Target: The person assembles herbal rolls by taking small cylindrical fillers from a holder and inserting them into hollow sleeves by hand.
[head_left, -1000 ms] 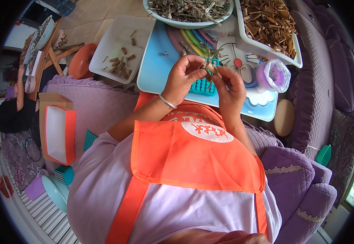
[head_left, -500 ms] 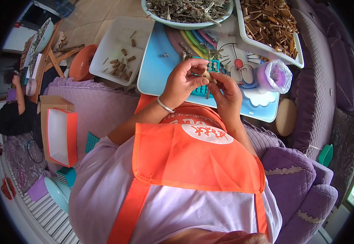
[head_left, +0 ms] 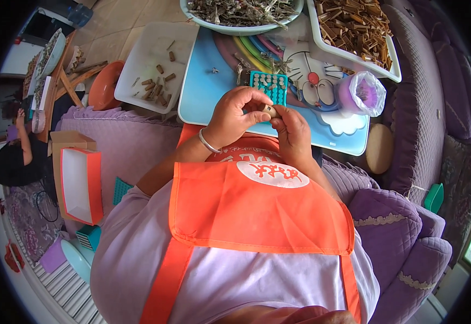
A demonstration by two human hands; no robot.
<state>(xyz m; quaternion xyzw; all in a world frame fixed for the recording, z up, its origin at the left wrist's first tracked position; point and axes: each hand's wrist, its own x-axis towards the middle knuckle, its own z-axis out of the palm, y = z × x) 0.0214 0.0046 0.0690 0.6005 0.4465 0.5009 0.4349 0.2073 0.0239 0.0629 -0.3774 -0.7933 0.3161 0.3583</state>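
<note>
Fingertips of my left hand (head_left: 234,117) and my right hand (head_left: 294,132) are closed on one small brown cylinder (head_left: 269,110), held between them above the front edge of the table. A dark spot shows on its upturned end. What it is made of I cannot make out. Just beyond my fingers lies a teal tray with rows of holes (head_left: 279,99); small pale round pieces sit in several of its holes. My left wrist wears a pale bangle.
A white bin (head_left: 132,70) holding brown cylinders stands left of the blue table (head_left: 197,102). At the back are a basin of dried plants (head_left: 235,31) and a white tray of brown pieces (head_left: 322,56). A bag-lined purple container (head_left: 349,97) stands right. Another person (head_left: 22,162) sits far left.
Both hands have moved slightly toward me, away from the teal tray, so more of it shows. The small cylinder has turned, bringing its dark-spotted end into view.
</note>
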